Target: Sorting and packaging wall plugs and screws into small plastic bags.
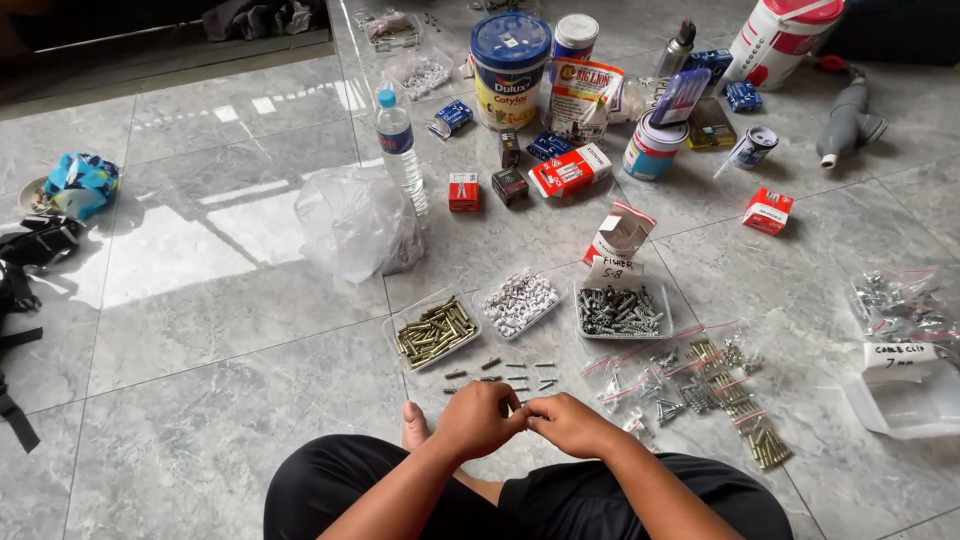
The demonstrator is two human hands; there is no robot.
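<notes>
Seated person on a tiled floor (200, 400), viewed from the head camera. The left hand (478, 420) and right hand (572, 424) meet fingertip to fingertip just below a row of loose screws (500, 376); both are pinched on some small part too hidden to identify. Above the screws lie three open trays: brass anchors (434, 331), white plugs (517, 302), grey plugs (619, 311). Small bags (690, 385) lie right of the screws; paint tins (510, 68) stand far above them. Judged advice: keep the pinch low over the screws, so a dropped part lands among them.
</notes>
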